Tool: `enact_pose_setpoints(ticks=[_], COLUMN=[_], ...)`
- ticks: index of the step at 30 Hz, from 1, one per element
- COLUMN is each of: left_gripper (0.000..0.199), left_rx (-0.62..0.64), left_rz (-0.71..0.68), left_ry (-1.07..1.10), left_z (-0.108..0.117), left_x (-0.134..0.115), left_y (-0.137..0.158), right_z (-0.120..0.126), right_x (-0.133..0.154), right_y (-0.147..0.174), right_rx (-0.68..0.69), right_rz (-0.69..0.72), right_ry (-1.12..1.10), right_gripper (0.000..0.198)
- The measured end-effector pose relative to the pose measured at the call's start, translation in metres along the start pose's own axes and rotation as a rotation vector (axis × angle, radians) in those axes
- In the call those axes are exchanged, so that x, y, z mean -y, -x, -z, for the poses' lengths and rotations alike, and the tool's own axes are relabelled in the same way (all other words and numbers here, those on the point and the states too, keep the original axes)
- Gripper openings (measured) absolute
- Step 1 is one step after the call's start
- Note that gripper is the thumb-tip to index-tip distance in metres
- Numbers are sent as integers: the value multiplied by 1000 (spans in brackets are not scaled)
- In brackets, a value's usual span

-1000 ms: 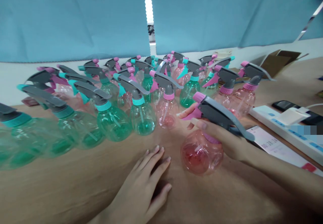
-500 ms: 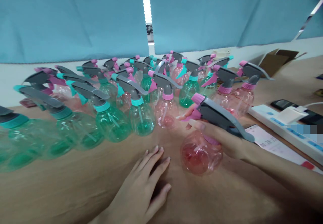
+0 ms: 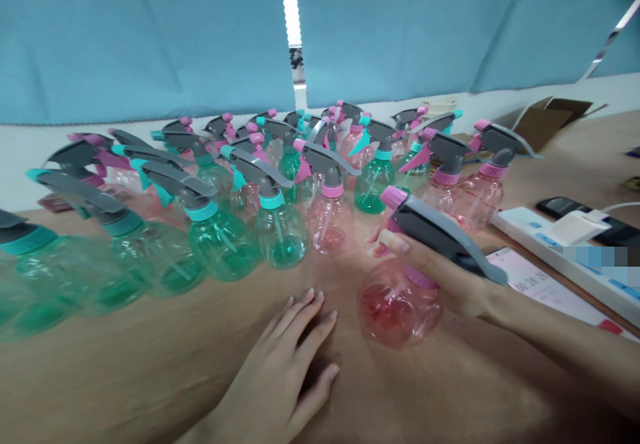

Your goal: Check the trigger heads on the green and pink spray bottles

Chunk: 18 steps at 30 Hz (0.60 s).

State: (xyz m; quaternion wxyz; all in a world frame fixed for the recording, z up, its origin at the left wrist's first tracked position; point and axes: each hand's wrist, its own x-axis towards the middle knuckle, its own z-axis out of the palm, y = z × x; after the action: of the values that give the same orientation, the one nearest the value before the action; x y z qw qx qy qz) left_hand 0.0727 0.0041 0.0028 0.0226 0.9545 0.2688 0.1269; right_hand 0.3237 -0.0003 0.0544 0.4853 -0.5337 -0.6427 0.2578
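Observation:
A pink spray bottle [image 3: 400, 307] with a grey head and pink nozzle stands at the right of centre, close to me. My right hand [image 3: 425, 257] is wrapped round its neck, fingers closed at the trigger, which they mostly hide. My left hand [image 3: 285, 357] lies flat on the wooden table with its fingers spread, left of that bottle and apart from it. Beyond both hands stand several more spray bottles, among them a green one [image 3: 283, 237] and a pink one [image 3: 331, 224] in the nearest row.
To the right lie a white power strip [image 3: 530, 227] with a charger [image 3: 580, 227] plugged in, a phone [image 3: 555, 294] showing a timer, and a dark device [image 3: 565, 207]. An open cardboard box [image 3: 547, 124] stands behind them. A blue curtain [image 3: 150, 37] hangs at the back.
The fingers of my right hand have curled in toward the bottle's neck, pulling the trigger back. My left hand and the other bottles have not moved.

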Motion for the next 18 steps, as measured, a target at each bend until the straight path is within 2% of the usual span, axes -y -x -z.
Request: enact_pose_setpoints(ticks=[11,18], left_gripper=[44,44], left_rx=[6,18], left_rz=[-9,2], left_ry=[-14,-6], left_z=[-2,-1], left_x=[1,0], left_y=[0,0], right_z=[-2,-3], right_x=[8,12], right_y=[-2,-2], right_rx=[7,-37], right_rz=[58,52], right_ry=[-28,-18], right_gripper=[23,23])
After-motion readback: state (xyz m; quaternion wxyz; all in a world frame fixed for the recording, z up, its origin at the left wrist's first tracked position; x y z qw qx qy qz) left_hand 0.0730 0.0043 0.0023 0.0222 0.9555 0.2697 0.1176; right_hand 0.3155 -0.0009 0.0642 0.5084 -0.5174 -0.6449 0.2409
